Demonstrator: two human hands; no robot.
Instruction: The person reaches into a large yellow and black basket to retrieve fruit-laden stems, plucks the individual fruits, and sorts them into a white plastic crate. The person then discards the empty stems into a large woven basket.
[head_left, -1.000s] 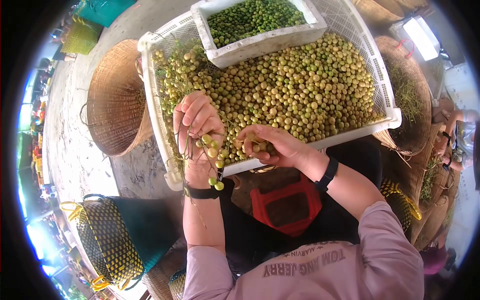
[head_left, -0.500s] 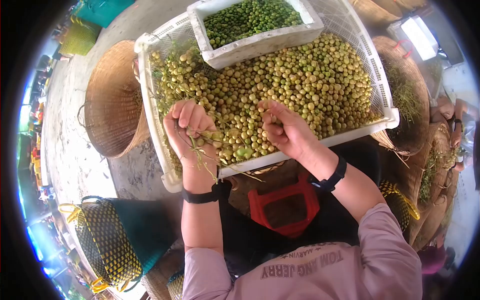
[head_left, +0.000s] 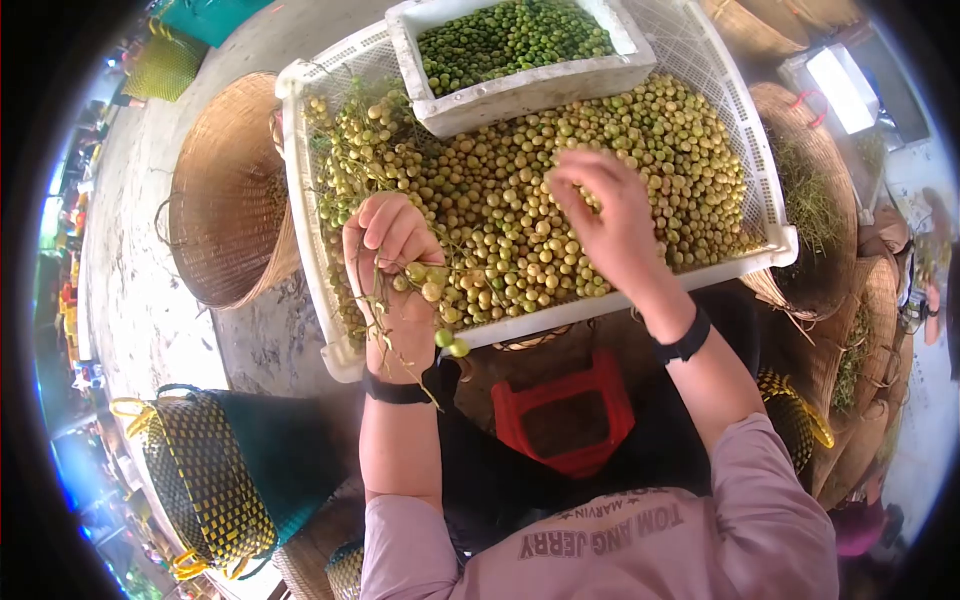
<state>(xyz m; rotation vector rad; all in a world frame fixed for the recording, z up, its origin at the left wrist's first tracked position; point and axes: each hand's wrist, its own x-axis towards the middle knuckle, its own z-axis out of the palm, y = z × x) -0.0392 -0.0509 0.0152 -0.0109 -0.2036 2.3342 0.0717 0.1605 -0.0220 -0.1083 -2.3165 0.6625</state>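
Observation:
My left hand [head_left: 400, 235] is closed around a thin green fruit stem [head_left: 378, 310], above the left part of a white plastic crate [head_left: 520, 328]. A few round yellow-green fruits [head_left: 425, 282] hang from the stem by my fingers, with greener ones [head_left: 452, 343] lower down by my wrist. Over the middle of the crate, my right hand [head_left: 605, 205] is slightly blurred, its fingers apart and nothing seen in them. Loose yellowish fruits [head_left: 690, 150] fill the crate below, and fruits still on stems [head_left: 365, 150] lie at its left side.
A white foam box [head_left: 530, 95] of small green fruits rests on the crate's far side. Wicker baskets stand left [head_left: 220, 200] and right [head_left: 835, 270], the right one holding stripped stems [head_left: 805, 200]. A red stool [head_left: 565, 415] and a black-yellow woven basket [head_left: 205, 480] are nearer me.
My right hand has moved up and right, and its curled fingers have opened. My left hand has turned slightly, and the stem now hangs down along my left wrist.

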